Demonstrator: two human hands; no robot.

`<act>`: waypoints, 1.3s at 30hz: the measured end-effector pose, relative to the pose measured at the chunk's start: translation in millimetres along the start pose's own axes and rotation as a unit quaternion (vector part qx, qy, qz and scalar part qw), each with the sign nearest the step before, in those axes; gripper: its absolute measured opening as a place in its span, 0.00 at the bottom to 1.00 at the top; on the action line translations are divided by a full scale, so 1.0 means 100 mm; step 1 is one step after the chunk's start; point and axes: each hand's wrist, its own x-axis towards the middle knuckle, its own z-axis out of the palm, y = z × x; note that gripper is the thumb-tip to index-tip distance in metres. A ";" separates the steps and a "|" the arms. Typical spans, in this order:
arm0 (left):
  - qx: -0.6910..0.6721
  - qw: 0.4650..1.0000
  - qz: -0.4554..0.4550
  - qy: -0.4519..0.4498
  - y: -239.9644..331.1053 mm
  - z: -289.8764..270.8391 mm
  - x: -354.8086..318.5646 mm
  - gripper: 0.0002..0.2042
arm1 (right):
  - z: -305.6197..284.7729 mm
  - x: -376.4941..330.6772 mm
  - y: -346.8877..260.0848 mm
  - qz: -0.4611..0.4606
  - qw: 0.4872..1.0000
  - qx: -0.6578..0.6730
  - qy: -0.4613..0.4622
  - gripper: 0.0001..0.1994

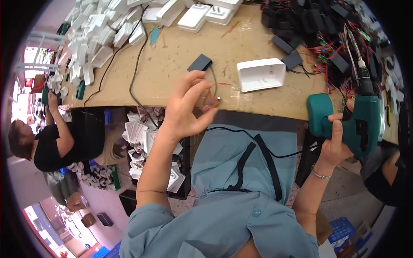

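At a tan workbench (172, 56), a green power drill (365, 112) is clasped in the right hand (337, 145), while a small circuit board (214, 102) is seen near the front edge, beside the curled left hand (184, 107); whether it is pinched cannot be told. Its thin wires (222, 84) are best kept slack and clear of the drill.

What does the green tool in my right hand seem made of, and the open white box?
Green tool: casing likely plastic, satin, from its even colour and curves. White box: probably smooth moulded plastic, given thin walls and rounded corners.
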 end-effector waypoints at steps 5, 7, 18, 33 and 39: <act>0.017 0.998 -0.048 -0.028 0.09 -0.02 0.09 0.31 | 0.07 0.05 0.05 0.006 1.000 -0.010 -0.001 0.23; -0.015 0.982 -0.187 -0.001 0.10 0.03 0.09 0.25 | 0.06 0.05 0.07 0.008 1.000 -0.016 -0.007 0.22; 0.155 0.943 -0.287 -0.069 0.22 0.08 0.20 0.13 | -0.13 -0.28 0.05 0.091 0.989 -0.115 -0.011 0.28; 0.214 0.958 -0.183 0.051 0.15 0.08 0.01 0.05 | 0.62 -0.61 -0.49 0.143 0.946 0.028 -0.291 0.20; 0.131 0.972 -0.146 0.129 0.05 0.02 -0.02 0.06 | 1.30 -0.46 -0.34 0.149 0.930 0.061 -0.329 0.15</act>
